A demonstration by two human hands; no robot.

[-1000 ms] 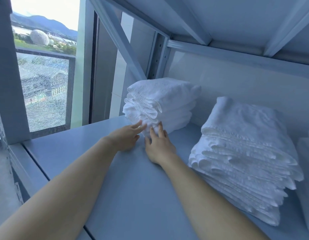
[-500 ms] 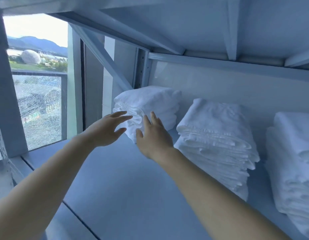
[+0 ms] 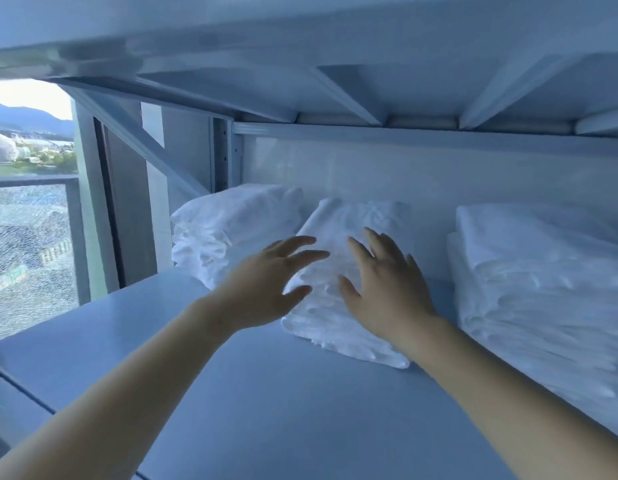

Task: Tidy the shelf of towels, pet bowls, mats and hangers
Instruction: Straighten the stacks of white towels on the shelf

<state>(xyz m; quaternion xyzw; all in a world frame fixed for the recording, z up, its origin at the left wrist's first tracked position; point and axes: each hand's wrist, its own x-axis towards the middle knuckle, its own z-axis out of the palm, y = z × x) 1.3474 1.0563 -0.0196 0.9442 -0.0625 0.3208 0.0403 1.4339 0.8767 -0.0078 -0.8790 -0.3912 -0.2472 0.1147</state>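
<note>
Left hand (image 3: 262, 292) and right hand (image 3: 387, 292), spread wide and empty, are hovering at the middle towel stack (image 3: 321, 323) (slumping forward); uneven pushing risks toppling it.

Left hand (image 3: 266, 289) and right hand (image 3: 387, 289), fingers spread, before middle towel stack (image 3: 335, 237).

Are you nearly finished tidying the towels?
Not yet. The left towel stack sits in the back corner and looks settled. The left hand and right hand, both open, are at the slanting middle towel stack, which juts forward. The right towel stack looks uneven and untouched. No bowls, mats or hangers show here.
</note>
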